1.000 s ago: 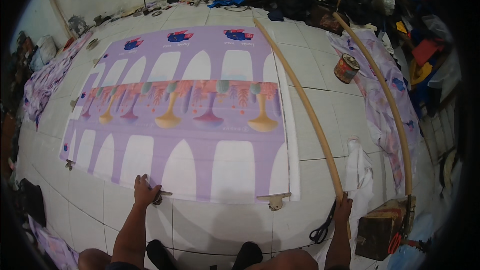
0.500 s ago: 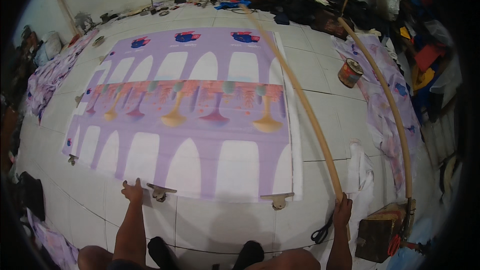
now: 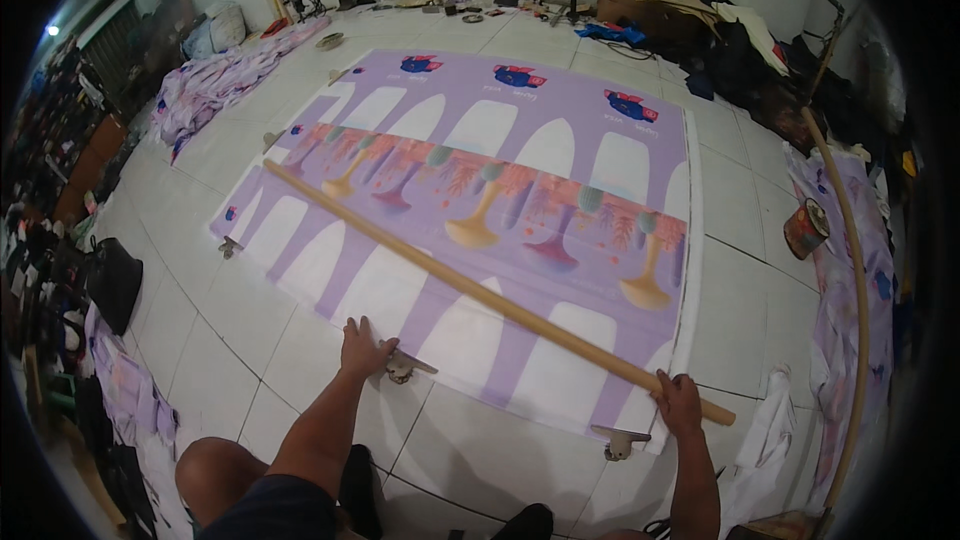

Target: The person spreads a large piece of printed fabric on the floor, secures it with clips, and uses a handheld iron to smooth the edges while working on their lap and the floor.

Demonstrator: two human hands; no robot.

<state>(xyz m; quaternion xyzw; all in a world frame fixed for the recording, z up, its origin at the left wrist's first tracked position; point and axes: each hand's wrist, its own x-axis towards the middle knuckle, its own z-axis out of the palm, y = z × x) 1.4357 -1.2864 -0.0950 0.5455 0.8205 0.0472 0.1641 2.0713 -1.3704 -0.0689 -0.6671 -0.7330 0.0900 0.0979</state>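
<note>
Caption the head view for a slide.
Right hand grips a long wooden pole lying across purple printed fabric; left hand touches a metal clamp.
</note>
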